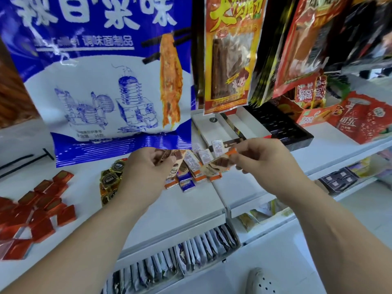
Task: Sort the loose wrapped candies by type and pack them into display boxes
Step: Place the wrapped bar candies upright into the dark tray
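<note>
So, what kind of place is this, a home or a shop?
Most likely a small shop, at a snack shelf. Sealed snack bags hang in a row above the white shelf, more packets fill the tier below, and red wrapped candies lie grouped on it.

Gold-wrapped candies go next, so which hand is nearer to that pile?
Left. The left hand, gripping brown candies, sits just right of the gold-wrapped candies, partly overlapping them in view; the right hand is farther right, beyond the mixed candies, pinching an orange-edged candy.
</note>
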Demonstrator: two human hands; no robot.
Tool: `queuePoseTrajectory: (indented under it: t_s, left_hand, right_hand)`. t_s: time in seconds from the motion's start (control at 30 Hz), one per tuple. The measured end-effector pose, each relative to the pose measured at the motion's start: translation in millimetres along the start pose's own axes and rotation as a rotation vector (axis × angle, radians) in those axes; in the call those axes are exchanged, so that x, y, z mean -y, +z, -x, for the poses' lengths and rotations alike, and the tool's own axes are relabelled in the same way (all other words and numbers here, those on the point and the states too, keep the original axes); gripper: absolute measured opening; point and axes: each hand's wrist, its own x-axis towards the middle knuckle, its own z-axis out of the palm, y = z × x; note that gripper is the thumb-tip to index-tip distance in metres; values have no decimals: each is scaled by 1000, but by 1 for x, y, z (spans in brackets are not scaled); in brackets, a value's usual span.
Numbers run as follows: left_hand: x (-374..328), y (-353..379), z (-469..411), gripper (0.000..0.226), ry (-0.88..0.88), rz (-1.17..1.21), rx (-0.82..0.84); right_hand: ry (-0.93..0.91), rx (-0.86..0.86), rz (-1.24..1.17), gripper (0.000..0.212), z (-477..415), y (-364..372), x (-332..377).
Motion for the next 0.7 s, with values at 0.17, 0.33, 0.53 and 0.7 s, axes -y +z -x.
queuePoseTrajectory:
  t_s: [0.17,0.33,0.53,0.7]
  left_hand:
    - [-21,23,15,19,-7,197,138]
    - [-48,60,20,22,-26,263,272]
    - [-73,110,19,23,10,372,343]
    - [-88,142,17,25,18,401,422]
  right_hand:
    - [5,127,-259,13,2,-7,-7]
    - [53,21,-441,13,-1,-24,-12]
    - [127,-86,-491,11,-4,-55,-25]
    - [148,-142,-541,9,-5,-77,-35]
